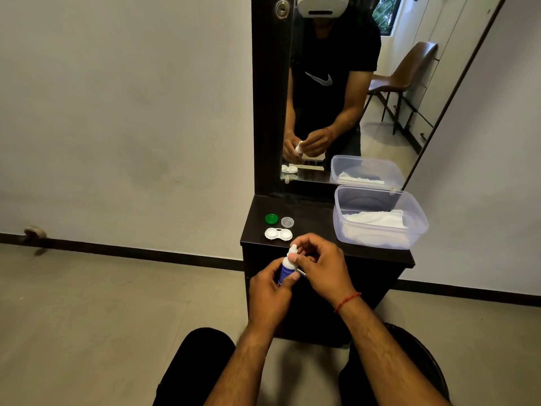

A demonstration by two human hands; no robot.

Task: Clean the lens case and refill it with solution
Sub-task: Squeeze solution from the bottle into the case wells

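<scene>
Both lids [271, 218] are off the lens case [278, 234]. My left hand [269, 294] grips the solution bottle [284, 269], right hand [319, 265] pinching its cap [292, 250]; refilling looks undone

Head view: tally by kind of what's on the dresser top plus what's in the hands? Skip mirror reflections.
lens case: 1
caps: 2 (green cap, clear cap)
solution bottle: 1, gripped by left hand and right hand
plastic tub: 1
white cloth in the tub: 1
Total: 6
</scene>
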